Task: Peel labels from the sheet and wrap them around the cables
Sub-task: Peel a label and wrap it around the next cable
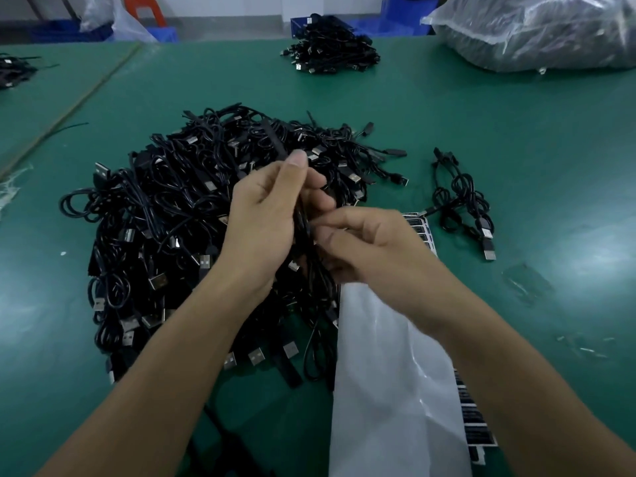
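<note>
Cables (568,36) in clear plastic bag (447,18) (far right); one cable (303,224) in hands (261,222) (375,246)

Label sheet (416,225) right of cable pile (165,215)

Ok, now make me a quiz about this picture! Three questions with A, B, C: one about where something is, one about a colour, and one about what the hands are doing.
1. Where does the big plastic bag lie?
A) at the far right of the table
B) under the hands
C) at the near left

2. What colour is the table top?
A) red
B) green
C) yellow

3. What are the left hand and the right hand doing?
A) lying flat on the table
B) gripping one black cable between them
C) tearing the bag

Answers:
1 A, the bag sits in the view's top right corner.
2 B, the surface is green all over.
3 B, fingers of both hands close on the cable above the big pile.
</note>
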The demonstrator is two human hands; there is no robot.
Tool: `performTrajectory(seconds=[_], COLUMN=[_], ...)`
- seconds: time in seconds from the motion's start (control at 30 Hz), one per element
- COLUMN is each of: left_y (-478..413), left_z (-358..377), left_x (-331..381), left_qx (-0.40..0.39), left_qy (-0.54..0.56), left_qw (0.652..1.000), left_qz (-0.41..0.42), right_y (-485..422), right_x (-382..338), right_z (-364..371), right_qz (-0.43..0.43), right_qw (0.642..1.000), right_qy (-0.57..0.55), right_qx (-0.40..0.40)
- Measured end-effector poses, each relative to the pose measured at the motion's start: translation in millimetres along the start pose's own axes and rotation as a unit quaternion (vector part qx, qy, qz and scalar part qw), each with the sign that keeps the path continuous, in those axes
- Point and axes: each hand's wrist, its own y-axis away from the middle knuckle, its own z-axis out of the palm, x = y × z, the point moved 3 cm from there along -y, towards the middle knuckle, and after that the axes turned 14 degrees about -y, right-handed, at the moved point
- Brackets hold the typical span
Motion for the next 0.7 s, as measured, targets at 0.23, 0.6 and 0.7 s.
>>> performTrajectory(seconds=[0.23,0.6,0.7], left_y=[3.5,14.4,16.3], left_z=[-1.8,24.2,29.3], left_x=[6.4,-13.9,-21.9], left_qx=[-0.037,-0.17,-0.177], left_qy=[-0.086,-0.286,-0.295], left_qw=[0.995,0.941,0.937], left_qz=[0.033,0.069,0.065], right_y=[8.0,15.7,15.2], right_x=[10.0,18.6,18.4], right_z=[-92.7,-95.5,-94.4], right_qz=[-0.011,0.101,0.111], right_qw=[0.94,0.887,0.89], right_qy=[0.171,0.381,0.371], right_qx=[0.294,0.242,0.242])
